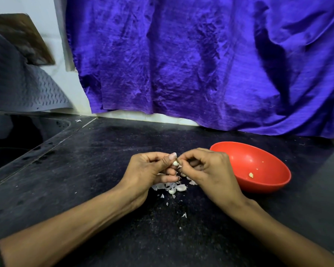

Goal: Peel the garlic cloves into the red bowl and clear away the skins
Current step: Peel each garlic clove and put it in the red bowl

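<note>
Red plastic marks the target: the red bowl point(266, 182) sits on the black countertop point(85, 170) just right of the hands, its rim almost touching the right hand point(204, 168). Inside it lie one small peeled piece of garlic point(250, 175) near the bottom and a couple of crumbs higher on the wall; otherwise it holds little.

Both hands meet above the counter, fingers curled together on a single garlic clove point(175, 163). The left hand point(150, 170) pinches the clove between thumb and fingers, while the right hand's fingertips pinch at its skin from the right side. The clove's long axis is too hidden to tell.

The bowl lies right of the clove, so the right hand is the nearer one to drop it in, a short move rightward.

Beneath the hands, a pile of skins point(170, 186) lies on the counter, with an unpeeled clove point(181, 187) among them and stray flakes scattered nearer. Clearing them is not yet done.
</note>
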The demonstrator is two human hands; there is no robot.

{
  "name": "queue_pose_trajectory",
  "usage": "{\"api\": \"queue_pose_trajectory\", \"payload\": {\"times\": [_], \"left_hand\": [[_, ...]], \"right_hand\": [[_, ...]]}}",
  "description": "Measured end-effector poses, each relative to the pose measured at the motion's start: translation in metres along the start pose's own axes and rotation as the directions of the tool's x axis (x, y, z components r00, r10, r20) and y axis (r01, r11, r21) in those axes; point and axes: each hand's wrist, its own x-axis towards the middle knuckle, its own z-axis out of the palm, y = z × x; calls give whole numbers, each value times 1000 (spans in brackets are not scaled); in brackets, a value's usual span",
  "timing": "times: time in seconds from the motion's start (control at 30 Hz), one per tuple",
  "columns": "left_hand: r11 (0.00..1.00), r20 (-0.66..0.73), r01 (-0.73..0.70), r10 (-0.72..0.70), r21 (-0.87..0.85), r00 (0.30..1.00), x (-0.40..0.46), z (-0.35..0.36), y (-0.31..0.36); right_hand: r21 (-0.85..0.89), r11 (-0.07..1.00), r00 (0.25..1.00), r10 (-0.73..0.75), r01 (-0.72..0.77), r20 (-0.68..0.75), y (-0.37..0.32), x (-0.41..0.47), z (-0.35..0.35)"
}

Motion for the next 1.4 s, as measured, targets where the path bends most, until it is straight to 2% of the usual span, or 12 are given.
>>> {"api": "queue_pose_trajectory", "payload": {"times": [0.27, 0.4, 0.6, 0.73, 0.93, 1.2, 1.4], "left_hand": [[999, 54, -35, 35, -9, 998, 3, -2, 5], [999, 88, -45, 46, -11, 995, 2, -2, 6], [999, 116, -32, 33, -8, 993, 2, -4, 6], [999, 128, 11, -5, -44, 992, 2, -5, 6], [984, 124, 111, -94, -138, 988, 3, -4, 4], [973, 139, 136, -111, -188, 984, 3, -3, 5], [999, 64, -31, 33, -39, 997, 0, -3, 5]], "right_hand": [[130, 980, 983, 163, -151, -89, 2, 9, -9], [193, 960, 975, 217, -203, -52, -2, 8, -8], [475, 834, 955, 295, -280, 45, -3, 12, -9], [431, 871, 970, 188, -237, 153, -3, 11, -9], [275, 953, 989, 99, -126, 111, -1, 7, -7], [305, 922, 971, 233, -241, 61, 3, 9, -7], [414, 849, 944, 305, -328, 121, 4, 8, -2]]}}
